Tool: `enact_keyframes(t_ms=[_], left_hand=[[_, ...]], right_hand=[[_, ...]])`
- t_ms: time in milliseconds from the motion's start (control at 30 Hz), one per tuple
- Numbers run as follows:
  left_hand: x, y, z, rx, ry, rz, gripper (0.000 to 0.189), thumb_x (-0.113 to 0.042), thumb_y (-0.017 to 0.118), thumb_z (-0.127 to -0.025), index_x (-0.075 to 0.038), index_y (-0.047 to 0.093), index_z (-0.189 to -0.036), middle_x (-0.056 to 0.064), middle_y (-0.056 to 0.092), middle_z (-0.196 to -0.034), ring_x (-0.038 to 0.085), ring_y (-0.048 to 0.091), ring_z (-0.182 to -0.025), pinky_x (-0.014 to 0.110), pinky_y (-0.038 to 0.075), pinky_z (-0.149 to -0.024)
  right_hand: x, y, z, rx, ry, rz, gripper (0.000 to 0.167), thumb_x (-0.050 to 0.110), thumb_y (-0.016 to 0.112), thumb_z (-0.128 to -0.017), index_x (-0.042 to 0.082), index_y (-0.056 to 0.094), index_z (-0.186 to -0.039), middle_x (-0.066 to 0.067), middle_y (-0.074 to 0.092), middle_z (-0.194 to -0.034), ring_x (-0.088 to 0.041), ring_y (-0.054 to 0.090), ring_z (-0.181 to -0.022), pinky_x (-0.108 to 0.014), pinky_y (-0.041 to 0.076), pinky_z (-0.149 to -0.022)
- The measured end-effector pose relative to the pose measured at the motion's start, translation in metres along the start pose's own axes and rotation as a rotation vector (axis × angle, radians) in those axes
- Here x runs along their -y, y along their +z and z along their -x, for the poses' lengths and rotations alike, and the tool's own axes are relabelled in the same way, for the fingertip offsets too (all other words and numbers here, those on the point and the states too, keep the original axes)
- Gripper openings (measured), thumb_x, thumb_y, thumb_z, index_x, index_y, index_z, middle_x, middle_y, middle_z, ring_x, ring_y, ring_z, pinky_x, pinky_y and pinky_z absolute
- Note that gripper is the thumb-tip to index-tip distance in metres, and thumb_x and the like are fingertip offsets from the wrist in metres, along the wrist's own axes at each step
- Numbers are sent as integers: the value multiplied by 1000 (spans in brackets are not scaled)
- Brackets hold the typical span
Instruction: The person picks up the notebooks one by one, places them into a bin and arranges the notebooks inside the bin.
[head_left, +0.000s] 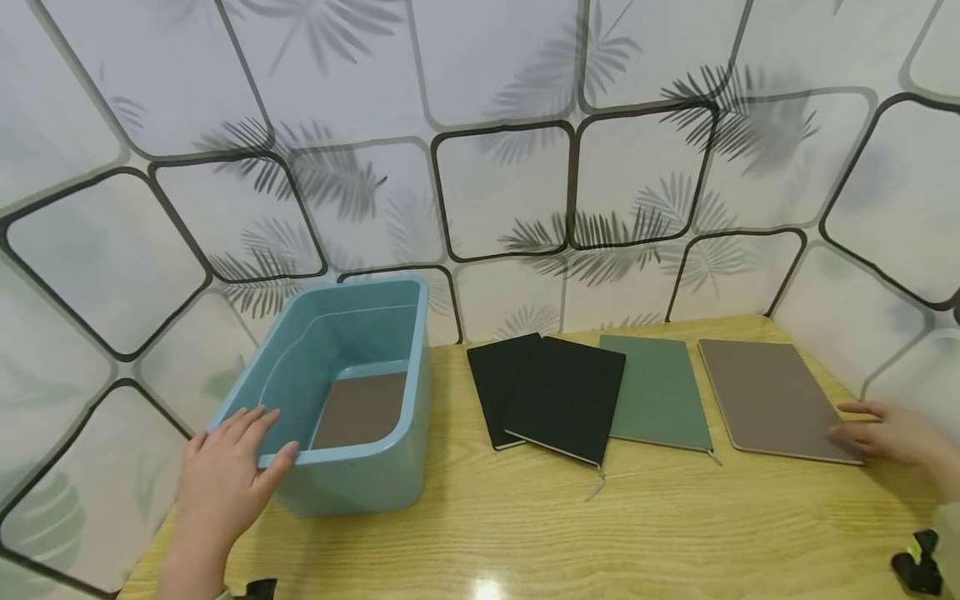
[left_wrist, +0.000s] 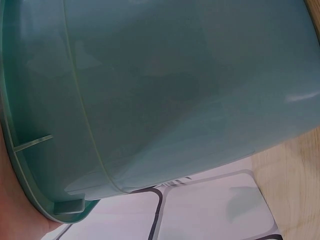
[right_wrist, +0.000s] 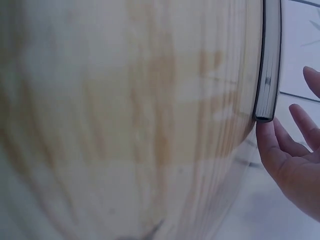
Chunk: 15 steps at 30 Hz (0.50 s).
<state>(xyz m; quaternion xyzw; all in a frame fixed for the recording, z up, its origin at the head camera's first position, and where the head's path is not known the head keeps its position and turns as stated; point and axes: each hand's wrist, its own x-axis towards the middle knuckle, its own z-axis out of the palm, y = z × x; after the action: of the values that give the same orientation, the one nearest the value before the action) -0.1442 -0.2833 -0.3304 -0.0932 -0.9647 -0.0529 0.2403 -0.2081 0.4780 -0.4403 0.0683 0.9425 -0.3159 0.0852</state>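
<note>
My left hand rests over the near left rim of a blue plastic bin, fingers and thumb loosely spread. In the left wrist view the bin's outer wall fills most of the picture. A brown notebook lies on the bin's floor. Far right, my right hand is at the right edge of another brown notebook that lies flat on the table. The right wrist view shows one fingertip at the notebook's corner, with the other fingers loosely bent and apart from it.
Two black notebooks overlap at the table's middle, the right one lying over the left and also over the edge of a green notebook. Ribbon markers stick out below. The wooden table meets patterned wall panels behind and at both sides.
</note>
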Motion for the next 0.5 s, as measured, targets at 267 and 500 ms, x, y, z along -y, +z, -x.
enact_keyframes(t_ms=[267,500], left_hand=[[0,0,0,6,-2,-3,54,-45,48,-86,0,55,-115,23,51,-117,38,41,-110,59,26,-85],[2,2,-1,-12,2,-1,53,-45,50,-86,0,56,-114,23,51,-116,38,42,-108,59,26,-84]], right_hand=[[11,6,0,1,2,-86,87,38,58,-83,-26,15,-124,-49,23,-117,-54,41,-100,-38,50,-68],[23,10,0,4,9,-95,88,40,60,-81,-23,18,-126,-48,25,-119,-48,49,-96,-34,51,-66]])
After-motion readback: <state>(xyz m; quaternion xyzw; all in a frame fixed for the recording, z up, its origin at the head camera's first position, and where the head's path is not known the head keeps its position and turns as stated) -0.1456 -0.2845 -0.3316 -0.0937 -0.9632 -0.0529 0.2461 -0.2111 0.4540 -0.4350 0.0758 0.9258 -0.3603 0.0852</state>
